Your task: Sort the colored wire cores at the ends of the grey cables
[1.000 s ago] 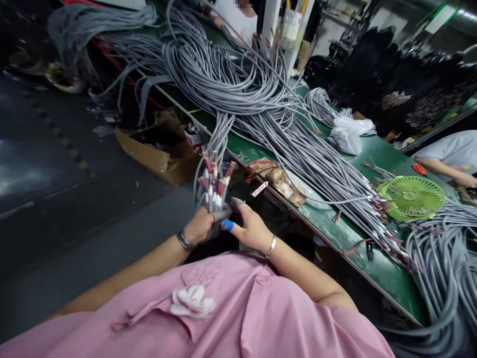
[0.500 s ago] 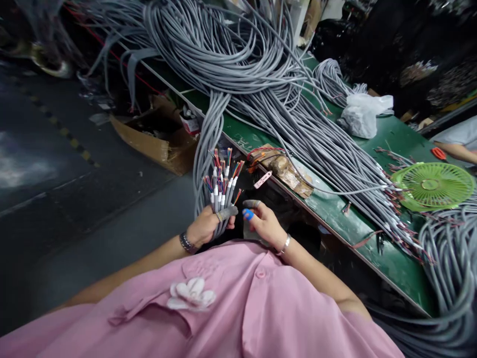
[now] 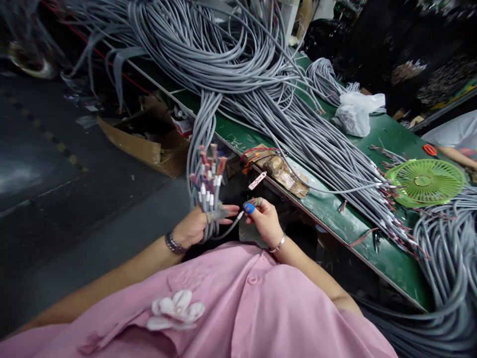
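My left hand (image 3: pixel 196 223) is wrapped round a bundle of grey cables (image 3: pixel 208 194) with white collars and fanned coloured wire ends, which are blurred. Two of its fingers stretch out to the right, and a grey wrap covers one digit. Between thumb and forefinger, my right hand (image 3: pixel 264 219) pinches the end of a single grey cable (image 3: pixel 235 223), bent away from the bundle. Blue tape covers the right thumb and a greyish wrap the forefinger. From the bundle the cables run up over the edge to a large coiled heap (image 3: pixel 208 54).
Many cables with stripped ends lie along the green table (image 3: pixel 395 268). A green fan (image 3: pixel 425 181), a plastic bag (image 3: pixel 357 114) and a taped cardboard piece (image 3: pixel 279 171) sit there. An open carton (image 3: pixel 130 149) stands on the floor. Another person's arm (image 3: pixel 454 155) shows at right.
One cable is now pulled aside from the bundle, its end in my right hand's pinch. Fingers of my left hand have stretched out. The whole view has shifted slightly.
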